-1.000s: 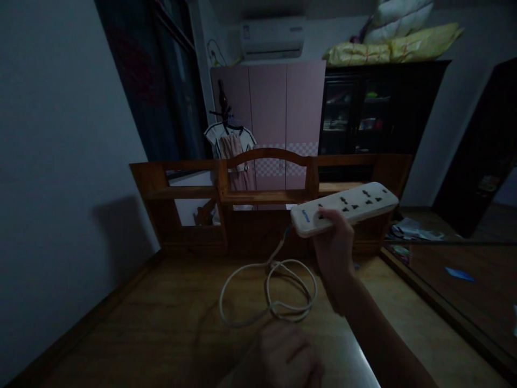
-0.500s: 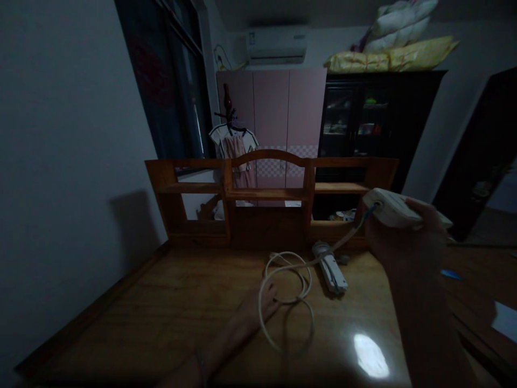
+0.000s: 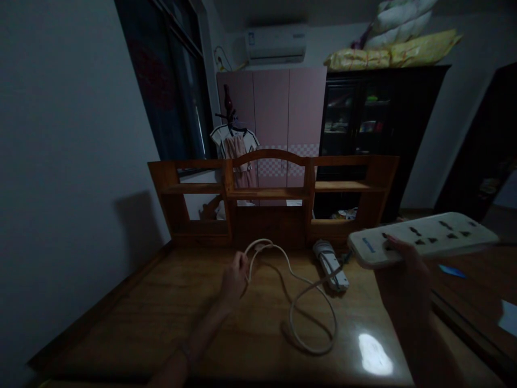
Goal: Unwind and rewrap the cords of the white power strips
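Note:
My right hand (image 3: pixel 407 269) is closed around a white power strip (image 3: pixel 432 237), raised over the right side of the desk with its socket face showing. From the strip's near end a pale cord (image 3: pixel 313 350) runs in a loose loop across the desktop. At the desk's middle, my left hand (image 3: pixel 234 277) pinches the cord, with a small arc of it rising beside the fingers. A second white power strip (image 3: pixel 333 267), its own cord wound about it, lies on the desk between the two hands.
The wooden desk (image 3: pixel 161 302) carries a low shelf unit (image 3: pixel 269 194) along its back edge. A wall (image 3: pixel 72 161) closes off the left side. Beyond stand a pink wardrobe (image 3: pixel 271 108) and a dark cabinet (image 3: pixel 398 124). A bright reflection shines at the desk's right front.
My right hand has lowered and turned the power strip, so its sockets now show. My left hand has moved left and away from me, lifting the cord, and the coils have opened out.

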The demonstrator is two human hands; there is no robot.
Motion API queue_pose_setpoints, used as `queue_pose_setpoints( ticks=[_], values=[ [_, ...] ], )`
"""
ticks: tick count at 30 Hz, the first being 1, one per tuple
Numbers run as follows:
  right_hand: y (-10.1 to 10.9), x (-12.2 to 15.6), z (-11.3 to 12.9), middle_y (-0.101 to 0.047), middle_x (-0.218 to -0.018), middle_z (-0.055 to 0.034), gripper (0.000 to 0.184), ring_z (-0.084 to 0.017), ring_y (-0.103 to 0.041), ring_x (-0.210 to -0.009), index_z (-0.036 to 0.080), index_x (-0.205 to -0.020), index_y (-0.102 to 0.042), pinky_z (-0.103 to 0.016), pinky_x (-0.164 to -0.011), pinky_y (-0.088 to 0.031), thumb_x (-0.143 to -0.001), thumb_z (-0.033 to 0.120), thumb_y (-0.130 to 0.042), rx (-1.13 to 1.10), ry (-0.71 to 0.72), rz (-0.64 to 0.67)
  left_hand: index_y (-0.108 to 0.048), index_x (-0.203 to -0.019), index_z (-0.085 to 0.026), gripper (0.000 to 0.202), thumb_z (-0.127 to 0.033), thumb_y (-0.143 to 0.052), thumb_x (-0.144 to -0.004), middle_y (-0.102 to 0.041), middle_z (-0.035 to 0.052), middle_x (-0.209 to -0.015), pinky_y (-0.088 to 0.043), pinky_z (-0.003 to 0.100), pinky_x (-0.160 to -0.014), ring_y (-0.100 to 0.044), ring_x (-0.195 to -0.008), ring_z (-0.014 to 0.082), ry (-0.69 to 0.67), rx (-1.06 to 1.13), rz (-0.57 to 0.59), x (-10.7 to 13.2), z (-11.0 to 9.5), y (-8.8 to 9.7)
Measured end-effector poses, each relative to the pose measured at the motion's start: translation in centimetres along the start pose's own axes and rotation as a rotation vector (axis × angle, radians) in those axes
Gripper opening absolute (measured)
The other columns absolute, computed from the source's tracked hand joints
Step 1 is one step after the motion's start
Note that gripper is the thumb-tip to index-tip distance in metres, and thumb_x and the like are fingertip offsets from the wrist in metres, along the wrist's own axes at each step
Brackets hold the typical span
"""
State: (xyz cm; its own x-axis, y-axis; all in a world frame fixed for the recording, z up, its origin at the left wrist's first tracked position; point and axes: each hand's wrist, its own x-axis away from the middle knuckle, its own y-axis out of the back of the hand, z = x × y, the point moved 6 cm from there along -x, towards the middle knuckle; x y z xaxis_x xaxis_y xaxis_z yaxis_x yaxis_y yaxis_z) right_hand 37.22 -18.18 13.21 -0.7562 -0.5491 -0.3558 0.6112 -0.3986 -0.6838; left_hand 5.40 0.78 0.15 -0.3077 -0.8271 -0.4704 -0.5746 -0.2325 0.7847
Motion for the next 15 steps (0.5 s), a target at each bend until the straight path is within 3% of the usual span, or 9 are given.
queue_pose_setpoints(
  ticks=[3,7,9,12,15],
  values=[
    [0.0,1.5,-1.3,-0.063,-0.101,0.0031,0.033,-0.011,-0.064,-0.090,0.023,-0.104,-0.062,-0.018,-0.072,-0.057,-0.073,0.020,-0.071,-0.003,-0.076,0.026,-0.052,-0.099,-0.016,0.040,-0.030,-0.015,-0.101,-0.061,0.0046,-0.083,-0.047,0.027,-0.069,-0.061,-0.073,0.0156,-0.002,0.045,-0.019,-0.6,1.6,1.0],
    [-0.5,4.2,-3.7,-0.064,-0.103,0.0018,0.055,-0.017,-0.065,-0.089,0.030,-0.127,-0.051,-0.027,-0.070,-0.058,-0.076,0.028,-0.072,0.076,-0.249,0.081,-0.061,-0.095,-0.018,0.024,-0.025,-0.038,-0.095,-0.064,0.0063,-0.099,-0.043,0.034,-0.093,-0.058,-0.099,0.0190,-0.108,0.070,0.047,0.3,1.3,0.2],
    [-1.0,5.6,-4.7,-0.063,-0.108,0.0012,0.066,-0.020,-0.065,-0.094,0.034,-0.135,-0.043,-0.030,-0.074,-0.058,-0.076,0.032,-0.073,0.103,-0.313,0.106,-0.063,-0.097,-0.018,0.021,-0.026,-0.044,-0.092,-0.063,0.0070,-0.104,-0.041,0.038,-0.099,-0.056,-0.104,0.0206,-0.129,0.091,0.041,1.1,0.3,0.3],
    [-1.7,7.4,-5.8,-0.063,-0.117,-0.0010,0.077,-0.022,-0.062,-0.105,0.037,-0.142,-0.032,-0.035,-0.086,-0.054,-0.077,0.036,-0.073,0.136,-0.382,0.164,-0.062,-0.106,-0.017,0.027,-0.036,-0.048,-0.092,-0.061,0.0097,-0.112,-0.038,0.044,-0.103,-0.053,-0.111,0.0239,-0.066,0.235,-0.032,2.0,-2.2,2.2],
    [-2.4,8.3,-6.9,-0.066,-0.111,-0.0060,0.079,-0.026,-0.063,-0.103,0.030,-0.145,-0.029,-0.043,-0.090,-0.052,-0.079,0.041,-0.071,0.222,-0.372,0.253,-0.058,-0.118,-0.021,0.036,-0.045,-0.045,-0.094,-0.058,0.0088,-0.123,-0.042,0.042,-0.100,-0.054,-0.114,0.0237,0.018,0.564,0.110,3.3,-6.0,4.1]
  ],
)
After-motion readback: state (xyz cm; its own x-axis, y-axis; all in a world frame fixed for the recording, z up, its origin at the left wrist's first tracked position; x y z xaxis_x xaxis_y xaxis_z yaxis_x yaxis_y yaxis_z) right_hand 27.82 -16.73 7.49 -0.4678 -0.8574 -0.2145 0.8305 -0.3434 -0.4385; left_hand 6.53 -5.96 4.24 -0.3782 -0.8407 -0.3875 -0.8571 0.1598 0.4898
